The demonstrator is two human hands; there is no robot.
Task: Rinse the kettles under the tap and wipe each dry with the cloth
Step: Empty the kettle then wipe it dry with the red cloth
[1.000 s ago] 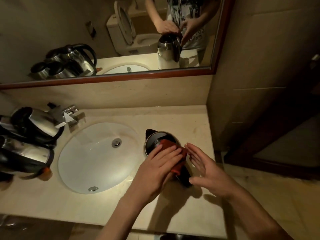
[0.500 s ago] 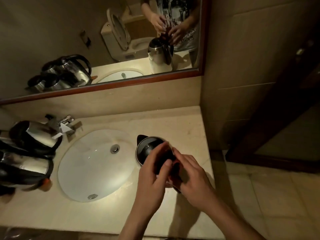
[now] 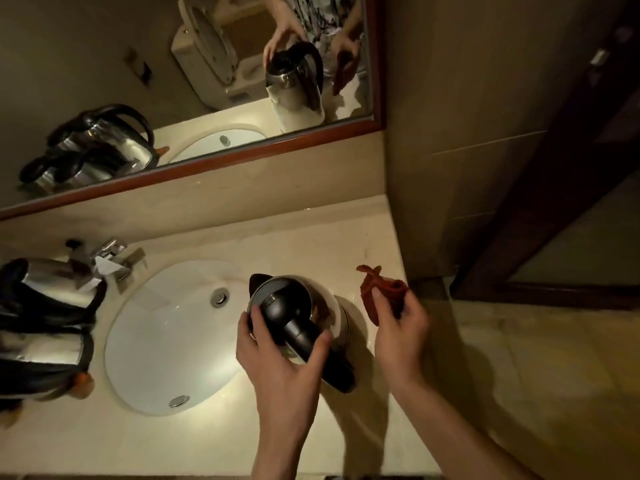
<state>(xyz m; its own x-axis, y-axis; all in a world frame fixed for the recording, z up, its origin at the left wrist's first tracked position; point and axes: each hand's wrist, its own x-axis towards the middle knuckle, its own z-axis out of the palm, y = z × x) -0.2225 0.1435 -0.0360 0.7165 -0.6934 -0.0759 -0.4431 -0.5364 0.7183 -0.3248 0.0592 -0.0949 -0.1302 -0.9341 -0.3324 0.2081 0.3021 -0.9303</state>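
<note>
While no lettering is legible, the kettle (image 3: 281, 308) is gripped by the left hand (image 3: 277, 362); at 3 o'clock, the cloth (image 3: 381, 292) is pinched by the right hand (image 3: 401, 330).

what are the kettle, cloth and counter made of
Kettle: shiny metal body, likely stainless steel by its reflections, with a matte black, probably plastic lid and handle. Cloth: soft red fabric, bunched in folds. Counter: polished cream stone, maybe marble, faintly veined.
</note>
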